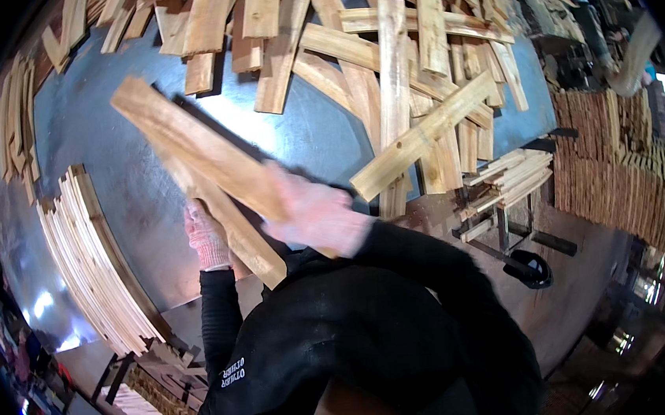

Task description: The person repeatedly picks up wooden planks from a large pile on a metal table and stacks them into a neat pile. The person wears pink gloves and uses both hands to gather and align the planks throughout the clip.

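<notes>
My right hand [313, 213], in a pinkish-white work glove and a little blurred, is closed on the near end of a flat wooden board [200, 144]. This board slants up and left over the metal table. Under it, partly covered, lies a second wooden board [242, 235], its near end close to my body. My left hand [207, 238], gloved too, grips the left edge of that second board; its fingertips are partly hidden. The far ends of both boards come together and overlap.
Loose wooden boards [395, 60] lie in a jumbled heap across the far side of the metal table [114, 60]. A row of narrow boards [100, 259] stands along its left. At right are a rack of strips [508, 180] and a tall stack of wood [612, 151].
</notes>
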Tool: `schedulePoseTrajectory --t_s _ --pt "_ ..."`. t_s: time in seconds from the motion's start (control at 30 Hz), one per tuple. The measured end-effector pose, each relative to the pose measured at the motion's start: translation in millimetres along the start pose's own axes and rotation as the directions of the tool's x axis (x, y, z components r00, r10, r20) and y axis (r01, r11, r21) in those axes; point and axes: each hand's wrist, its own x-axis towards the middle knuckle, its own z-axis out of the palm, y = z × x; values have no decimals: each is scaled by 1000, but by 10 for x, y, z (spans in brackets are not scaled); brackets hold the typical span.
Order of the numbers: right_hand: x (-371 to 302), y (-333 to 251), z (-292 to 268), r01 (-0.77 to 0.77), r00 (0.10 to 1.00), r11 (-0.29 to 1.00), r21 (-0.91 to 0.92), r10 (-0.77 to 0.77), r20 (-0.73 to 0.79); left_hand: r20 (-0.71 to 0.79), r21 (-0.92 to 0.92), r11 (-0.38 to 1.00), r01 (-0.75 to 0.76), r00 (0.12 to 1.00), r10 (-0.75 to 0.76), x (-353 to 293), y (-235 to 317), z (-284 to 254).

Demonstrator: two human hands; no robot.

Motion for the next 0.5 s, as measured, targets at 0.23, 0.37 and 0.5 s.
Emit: schedulePoseTrajectory --t_s 0.23,0.37,0.5 --pt "-89 872 -528 431 853 752 -499 -519 -45 233 -243 896 372 919 -319 -52 -45 82" --pt "-442 2443 -1364 84 904 175 -981 -428 1 228 -203 924 324 934 -277 -129 191 79" --pt "-172 1729 -1374 -106 986 535 -838 -56 -160 40 -150 975 165 986 -161 -215 211 21"
